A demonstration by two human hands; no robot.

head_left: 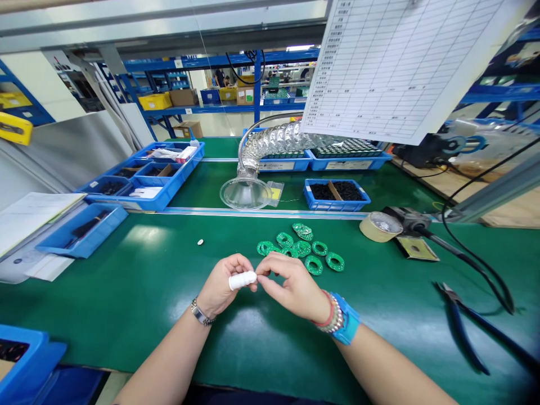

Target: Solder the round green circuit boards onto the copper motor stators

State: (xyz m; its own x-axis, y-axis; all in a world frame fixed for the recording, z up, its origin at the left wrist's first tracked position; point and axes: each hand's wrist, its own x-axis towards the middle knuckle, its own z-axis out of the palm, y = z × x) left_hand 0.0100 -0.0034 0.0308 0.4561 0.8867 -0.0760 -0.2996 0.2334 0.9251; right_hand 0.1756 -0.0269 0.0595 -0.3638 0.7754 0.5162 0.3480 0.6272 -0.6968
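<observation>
Above the green table my left hand [225, 283] is closed, its fingers curled under the thumb. On that thumb sits a white finger cot [242, 280]. My right hand [295, 285] meets it from the right, thumb and forefinger pinched together at the tip of the cot. Whatever lies between the fingertips of both hands is too small or hidden to make out. Just beyond my right hand lies a loose group of green ring-shaped circuit boards [313, 264], some overlapping. A small white rolled piece [200, 242] rests on the table to the left.
Cutting pliers [453, 320], a tape roll [380, 226] and a soldering iron's stand [407, 222] are on the right. A fume-extraction funnel [245, 193] and a blue bin of black parts [336, 194] stand behind. Blue trays [169, 188] line the left; a paper sheet [379, 67] hangs above.
</observation>
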